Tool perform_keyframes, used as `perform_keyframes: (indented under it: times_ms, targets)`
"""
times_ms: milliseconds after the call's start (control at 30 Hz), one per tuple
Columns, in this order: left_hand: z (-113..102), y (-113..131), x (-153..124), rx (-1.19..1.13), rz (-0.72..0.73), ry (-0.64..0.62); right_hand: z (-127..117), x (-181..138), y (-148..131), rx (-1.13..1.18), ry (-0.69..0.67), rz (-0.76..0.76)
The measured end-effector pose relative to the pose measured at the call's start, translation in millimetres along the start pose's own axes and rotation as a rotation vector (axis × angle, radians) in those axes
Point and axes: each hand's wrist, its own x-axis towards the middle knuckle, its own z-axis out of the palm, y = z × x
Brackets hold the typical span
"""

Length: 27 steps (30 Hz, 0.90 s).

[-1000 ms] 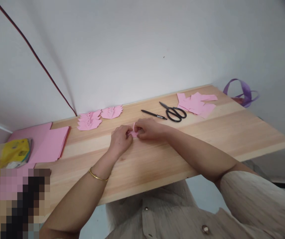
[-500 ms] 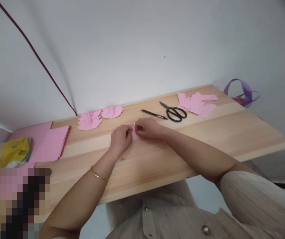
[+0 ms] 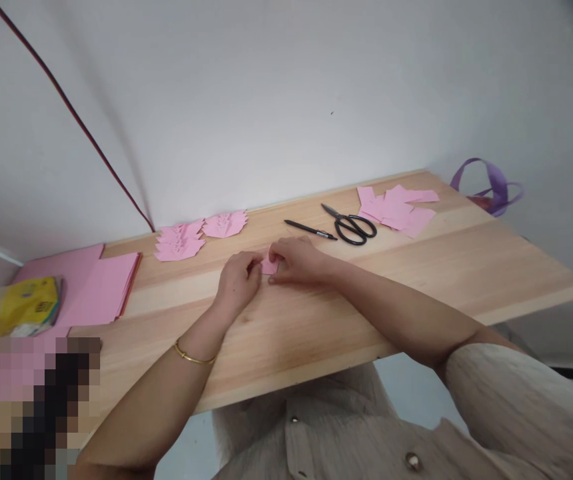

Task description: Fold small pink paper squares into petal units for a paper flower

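Note:
A small piece of pink paper [image 3: 269,268] is between my hands, low over the wooden table. My left hand [image 3: 238,277] has its fingers curled together at the paper's left edge. At the right edge, my right hand [image 3: 299,261] is closed on the paper with bent fingers, the fingertips partly hiding it. Just beyond my right hand lie a black pen [image 3: 310,230] and a pair of scissors [image 3: 350,227] with black handles. Pink cut-outs with jagged edges [image 3: 179,241] rest behind my left hand.
Loose pink paper pieces [image 3: 397,212] are heaped at the back right of the table [image 3: 286,333]. Pink paper sheets [image 3: 99,287] and a yellow packet [image 3: 29,305] lie at the left. A purple strap [image 3: 499,190] hangs past the right edge. A wall closes off the back.
My left hand has drawn slightly left. The fingers of my right hand have shifted on the paper, and more of it shows between my hands.

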Motion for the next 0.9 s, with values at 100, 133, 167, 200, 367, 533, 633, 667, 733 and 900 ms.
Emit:
perform_keyframes:
  times_ms: [100,133,167,200,367,533,633,667,733,900]
  targets:
    - [-4,-3,1,0.011,-0.035,0.076,2,-1,-1,-0.039,0.002,0.012]
    - [-6,-4,2,0.031,-0.048,0.103,3,-1,-1,-0.043,0.001,0.004]
    - [-7,-5,2,0.055,-0.06,0.121,3,-1,-1,-0.047,-0.002,-0.006]
    - [-8,-7,3,0.077,-0.076,0.124,3,-1,-1,-0.052,-0.004,-0.017]
    - [-8,-15,6,0.092,-0.103,0.091,3,1,0,-0.085,0.03,-0.048]
    - [-6,-17,6,-0.096,-0.109,0.21,4,5,1,-0.088,0.154,-0.029]
    - [-3,-17,8,-0.349,-0.165,0.326,5,6,3,0.146,0.27,0.019]
    - [-2,-17,9,-0.461,-0.19,0.352,6,6,4,0.271,0.299,0.033]
    - [2,-16,10,-0.69,-0.246,0.36,8,7,6,0.535,0.31,0.055]
    - [5,-9,9,-0.997,-0.361,0.219,12,9,4,0.865,0.276,0.048]
